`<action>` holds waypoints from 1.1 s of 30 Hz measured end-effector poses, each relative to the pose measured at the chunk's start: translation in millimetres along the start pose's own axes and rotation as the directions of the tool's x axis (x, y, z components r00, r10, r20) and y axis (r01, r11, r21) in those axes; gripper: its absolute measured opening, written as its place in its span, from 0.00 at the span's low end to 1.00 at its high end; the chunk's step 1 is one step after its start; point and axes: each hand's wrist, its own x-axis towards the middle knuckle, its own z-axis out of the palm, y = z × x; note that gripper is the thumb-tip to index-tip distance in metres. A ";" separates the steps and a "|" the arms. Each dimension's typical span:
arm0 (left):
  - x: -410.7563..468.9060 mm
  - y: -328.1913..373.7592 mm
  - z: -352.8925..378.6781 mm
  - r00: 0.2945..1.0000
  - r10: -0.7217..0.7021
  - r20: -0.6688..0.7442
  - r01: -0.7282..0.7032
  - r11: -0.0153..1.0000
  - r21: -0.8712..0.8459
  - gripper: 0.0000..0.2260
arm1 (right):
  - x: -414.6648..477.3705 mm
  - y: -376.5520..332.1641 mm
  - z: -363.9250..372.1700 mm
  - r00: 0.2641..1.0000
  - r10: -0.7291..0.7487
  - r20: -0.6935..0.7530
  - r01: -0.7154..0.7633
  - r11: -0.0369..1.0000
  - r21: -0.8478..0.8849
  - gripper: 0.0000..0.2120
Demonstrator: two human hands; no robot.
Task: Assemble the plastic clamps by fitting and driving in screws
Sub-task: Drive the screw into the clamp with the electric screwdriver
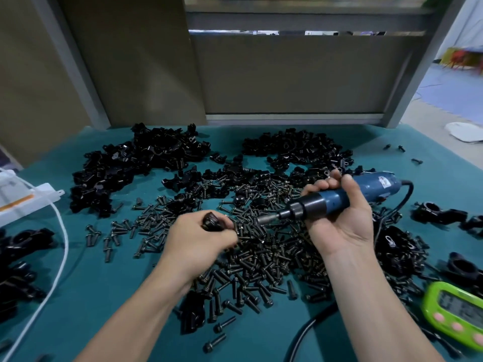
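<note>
black steel screws lay heaped on the teal surface. left hand pinched a small, stiff black plastic clamp, likely light, best held by its body; right hand wrapped the blue electric screwdriver.

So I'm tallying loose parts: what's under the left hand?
The left hand grips a black clamp above the screw pile on the teal mat. Screws show around its edges; whatever lies directly beneath the palm is covered.

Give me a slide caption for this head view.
Left hand grips black plastic clamp; right hand aims blue electric screwdriver.
</note>
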 end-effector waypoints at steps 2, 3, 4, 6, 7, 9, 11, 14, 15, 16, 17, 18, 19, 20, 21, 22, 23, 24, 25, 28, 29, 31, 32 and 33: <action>3.2 -0.7 -1.7 0.996 -0.079 -0.039 0.068 0.970 -0.234 0.09 | -1.1 -2.6 3.4 0.992 -0.039 -0.119 0.038 0.999 -0.015 0.15; 4.2 0.0 -1.4 0.993 -0.111 -0.031 0.094 0.936 -0.340 0.09 | -2.0 -1.9 4.2 0.984 -0.050 -0.172 0.046 0.999 -0.029 0.19; 5.1 1.1 -0.8 0.992 -0.128 -0.008 0.113 0.900 -0.421 0.09 | -2.4 -0.4 4.5 0.976 -0.047 -0.213 0.038 0.998 -0.048 0.21; 5.6 2.2 -0.4 0.991 -0.131 0.030 0.127 0.843 -0.522 0.12 | -1.7 5.5 3.3 0.963 -0.024 -0.267 -0.010 0.992 -0.126 0.19; 6.0 2.3 -0.7 0.992 -0.124 0.029 0.120 0.823 -0.556 0.13 | -0.5 9.1 2.6 0.957 -0.025 -0.288 -0.028 0.984 -0.177 0.19; 7.0 1.9 -1.5 0.994 -0.106 0.013 0.092 0.792 -0.604 0.13 | 3.5 14.9 -0.3 0.948 -0.068 -0.312 -0.024 0.959 -0.282 0.24; 7.8 1.8 -2.5 0.997 -0.079 0.004 0.065 0.785 -0.616 0.12 | 4.8 17.0 -1.6 0.950 -0.144 -0.278 0.005 0.895 -0.447 0.29; 8.4 -1.3 -3.1 0.999 -0.054 -0.003 0.043 0.815 -0.578 0.11 | 4.6 17.3 -6.2 0.951 -0.250 -0.182 0.007 0.605 -0.796 0.27; 8.4 -2.2 -3.1 0.999 -0.048 -0.005 0.037 0.824 -0.565 0.11 | 4.1 17.4 -7.2 0.942 -0.289 -0.171 -0.010 0.484 -0.875 0.25; 8.5 -2.6 -2.9 0.999 -0.039 -0.006 0.029 0.832 -0.553 0.11 | 4.2 17.1 -8.3 0.926 -0.341 -0.161 -0.030 0.359 -0.933 0.23; 8.7 -3.2 -2.8 1.000 -0.030 -0.007 0.021 0.840 -0.542 0.11 | 4.0 16.8 -9.2 0.906 -0.396 -0.147 -0.055 0.233 -0.971 0.22; 8.9 -3.8 -2.8 1.000 -0.023 -0.010 0.014 0.847 -0.532 0.11 | 4.0 16.5 -10.3 0.889 -0.436 -0.138 -0.090 0.129 -0.988 0.21; 9.2 -4.2 -2.9 1.000 -0.018 -0.011 0.009 0.854 -0.521 0.11 | 4.2 15.7 -11.8 0.881 -0.453 -0.137 -0.125 0.056 -0.991 0.21; 9.4 -4.5 -2.8 1.000 -0.016 -0.012 0.008 0.860 -0.510 0.11 | 4.1 14.8 -13.4 0.880 -0.453 -0.139 -0.155 0.003 -0.988 0.21; 9.3 -4.6 -2.9 1.000 -0.014 -0.011 0.007 0.866 -0.500 0.11 | 3.9 14.0 -14.3 0.884 -0.448 -0.137 -0.175 -0.046 -0.983 0.22; 9.2 -4.6 -2.8 1.000 -0.014 -0.009 0.007 0.871 -0.491 0.11 | 3.3 13.0 -14.0 0.885 -0.447 -0.128 -0.189 -0.095 -0.977 0.23; 8.9 -4.8 -2.9 1.000 -0.013 -0.008 0.008 0.876 -0.483 0.11 | 2.6 12.1 -12.9 0.885 -0.452 -0.114 -0.197 -0.141 -0.970 0.24; 8.8 -5.0 -2.8 1.000 -0.014 -0.009 0.008 0.879 -0.477 0.11 | 2.2 11.1 -11.7 0.885 -0.456 -0.096 -0.199 -0.182 -0.963 0.24; 8.7 -5.2 -2.9 1.000 -0.016 -0.018 0.005 0.882 -0.472 0.11 | 1.5 10.1 -10.2 0.887 -0.456 -0.078 -0.196 -0.218 -0.956 0.23; 9.0 -5.9 -2.9 0.998 -0.005 -0.064 -0.026 0.883 -0.468 0.10 | -4.6 8.3 -2.9 0.900 -0.435 -0.019 -0.180 -0.331 -0.926 0.17; 9.5 -5.9 -3.2 0.997 0.002 -0.077 -0.039 0.876 -0.480 0.10 | -7.7 8.0 0.5 0.901 -0.434 0.010 -0.174 -0.381 -0.908 0.14; 10.3 -6.7 -3.5 0.994 0.014 -0.107 -0.066 0.865 -0.498 0.08 | -14.7 5.4 10.2 0.895 -0.436 0.095 -0.129 -0.456 -0.881 0.07; 10.9 -7.4 -3.7 0.993 0.019 -0.117 -0.075 0.865 -0.496 0.08 | -17.9 3.0 15.7 0.897 -0.417 0.148 -0.075 -0.472 -0.879 0.05; 11.4 -8.4 -4.1 0.993 0.023 -0.118 -0.079 0.866 -0.493 0.07 | -21.5 0.3 21.5 0.906 -0.372 0.202 -0.006 -0.488 -0.873 0.05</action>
